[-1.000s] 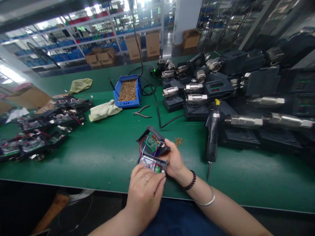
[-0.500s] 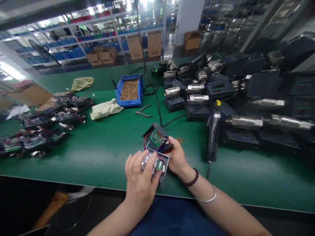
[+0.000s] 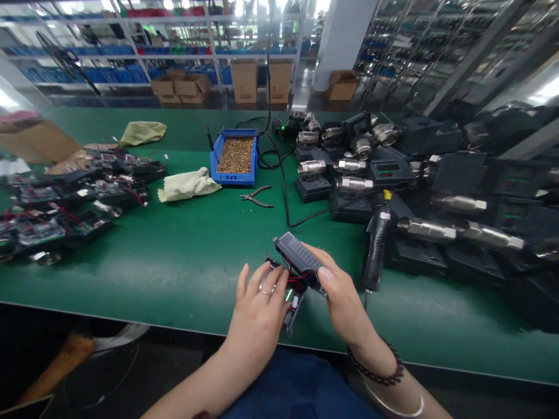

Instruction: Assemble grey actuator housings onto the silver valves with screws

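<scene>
A dark grey plastic device housing, split in two, is between my hands, with red and black wires running from half to half. My right hand (image 3: 343, 291) grips the ribbed housing half (image 3: 299, 253), thumb on its near end, and holds it tilted with its outer face up. My left hand (image 3: 259, 305) lies over the other housing half (image 3: 290, 317), fingers curled onto its inside. That hand hides most of this half; a bit of green part and a white connector show. Beyond the hands lie the pliers (image 3: 257, 198), handles apart, on the green table.
A blue bin (image 3: 236, 177) of small brass-coloured screws stands farther back, beside a folded cloth (image 3: 187, 186). A black electric screwdriver (image 3: 376, 250) lies to the right, near rows of finished-looking devices with metal fittings (image 3: 428, 230). Opened wired units (image 3: 100, 186) crowd the left.
My right hand has raised and turned its housing half over, so the ribbed outside now shows instead of the circuit board. My left hand stays over the other half.
</scene>
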### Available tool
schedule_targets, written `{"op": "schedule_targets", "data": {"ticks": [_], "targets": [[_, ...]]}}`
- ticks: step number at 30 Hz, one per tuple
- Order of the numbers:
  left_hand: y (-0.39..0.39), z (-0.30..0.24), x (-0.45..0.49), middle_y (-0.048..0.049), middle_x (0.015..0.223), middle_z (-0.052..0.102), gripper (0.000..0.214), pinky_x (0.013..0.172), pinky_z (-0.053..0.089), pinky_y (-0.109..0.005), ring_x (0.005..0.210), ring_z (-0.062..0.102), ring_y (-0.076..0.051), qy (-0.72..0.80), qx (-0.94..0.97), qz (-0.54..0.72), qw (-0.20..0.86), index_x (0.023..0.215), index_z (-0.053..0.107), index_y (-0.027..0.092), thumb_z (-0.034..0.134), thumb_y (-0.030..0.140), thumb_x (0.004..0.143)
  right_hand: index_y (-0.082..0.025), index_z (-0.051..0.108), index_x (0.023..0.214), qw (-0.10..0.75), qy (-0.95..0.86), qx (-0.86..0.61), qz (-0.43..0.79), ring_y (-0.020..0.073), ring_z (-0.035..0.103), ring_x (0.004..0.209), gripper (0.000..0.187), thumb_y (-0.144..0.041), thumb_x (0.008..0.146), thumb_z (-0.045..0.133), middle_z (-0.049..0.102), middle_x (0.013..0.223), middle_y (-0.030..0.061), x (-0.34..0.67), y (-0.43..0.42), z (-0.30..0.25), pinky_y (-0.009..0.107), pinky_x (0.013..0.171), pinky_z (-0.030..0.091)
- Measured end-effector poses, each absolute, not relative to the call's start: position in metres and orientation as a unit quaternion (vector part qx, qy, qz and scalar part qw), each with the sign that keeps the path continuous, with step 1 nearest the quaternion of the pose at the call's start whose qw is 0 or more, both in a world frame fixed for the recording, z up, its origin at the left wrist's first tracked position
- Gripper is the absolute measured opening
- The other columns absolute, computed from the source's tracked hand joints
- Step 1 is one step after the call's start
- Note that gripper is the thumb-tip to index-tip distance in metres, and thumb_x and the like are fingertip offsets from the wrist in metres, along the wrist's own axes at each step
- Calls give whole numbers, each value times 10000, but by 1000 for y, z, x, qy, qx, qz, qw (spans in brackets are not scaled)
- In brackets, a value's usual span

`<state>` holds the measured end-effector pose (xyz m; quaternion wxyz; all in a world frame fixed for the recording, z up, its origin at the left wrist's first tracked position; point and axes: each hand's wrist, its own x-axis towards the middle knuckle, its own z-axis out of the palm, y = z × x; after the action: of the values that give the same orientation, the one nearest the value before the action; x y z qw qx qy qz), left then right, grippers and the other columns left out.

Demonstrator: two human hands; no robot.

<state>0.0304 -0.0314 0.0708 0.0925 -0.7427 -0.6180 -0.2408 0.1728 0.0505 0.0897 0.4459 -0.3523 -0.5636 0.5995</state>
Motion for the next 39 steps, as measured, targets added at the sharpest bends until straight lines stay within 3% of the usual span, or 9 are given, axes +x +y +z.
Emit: {"op": "schedule_targets", "data": {"ticks": [5,9,12,17,22,28,32,37,39], "targets": [[-33,73,33,-138,1126,676,325,1088,356,-537,1170,559,-291,-613,-752,-230,81,1170,604,160,446,102,892,-297,689,1181,392,-666,-359,523,293,525,1200,379,-427,841,583,619,1248,76,173,38,91,432,1068,381],[-36,61,38,-142,1150,609,323,1087,355,-530,1170,537,-280,-648,-678,-327,112,1186,539,169,506,123,868,-313,653,1229,385,-709,-361,469,308,502,1230,412,-377,827,591,567,1295,84,174,32,83,481,1099,346],[-37,46,39,-155,1178,537,554,1029,408,-548,1162,523,-309,-693,-582,-417,87,1294,413,162,644,211,793,-326,577,1313,398,-739,-359,408,337,427,1311,559,-312,759,656,456,1422,76,174,27,76,516,1128,301],[-39,25,43,-108,1100,554,915,851,520,-442,970,611,-266,-735,-456,-491,-100,1426,252,188,742,209,654,-287,488,1379,357,-821,-323,306,369,394,1340,714,-235,692,676,381,1480,112,174,20,70,565,1098,330],[-47,12,45,-89,1114,566,1010,923,485,-436,1017,612,-259,-704,-398,-565,-165,1453,216,219,787,216,620,-216,470,1347,299,-886,-294,199,346,416,1297,679,-225,691,642,363,1445,157,174,18,72,529,1003,444],[-51,2,45,-106,1183,559,1063,961,466,-446,1088,591,-275,-668,-391,-593,-224,1465,168,239,818,276,625,-219,471,1325,283,-896,-294,173,338,430,1274,645,-221,700,626,384,1418,156,172,21,73,503,978,464],[-55,1,34,-117,1220,545,980,985,446,-458,1120,569,-283,-643,-442,-580,-233,1475,194,238,773,346,692,-226,467,1315,303,-895,-277,177,332,433,1271,613,-229,721,616,374,1416,155,173,23,71,502,979,461],[-54,18,-7,-105,1156,596,517,952,463,-433,1085,572,-266,-556,-555,-557,-269,1379,456,223,516,372,888,-231,437,1337,356,-876,-254,203,351,407,1308,643,-246,718,609,336,1443,156,177,23,64,535,997,438],[-44,33,-24,-105,1122,623,424,953,464,-416,1069,582,-257,-556,-566,-534,-292,1305,547,212,490,356,910,-238,419,1354,375,-868,-242,217,353,406,1315,665,-250,718,611,336,1448,153,177,23,61,543,1003,430]]}}
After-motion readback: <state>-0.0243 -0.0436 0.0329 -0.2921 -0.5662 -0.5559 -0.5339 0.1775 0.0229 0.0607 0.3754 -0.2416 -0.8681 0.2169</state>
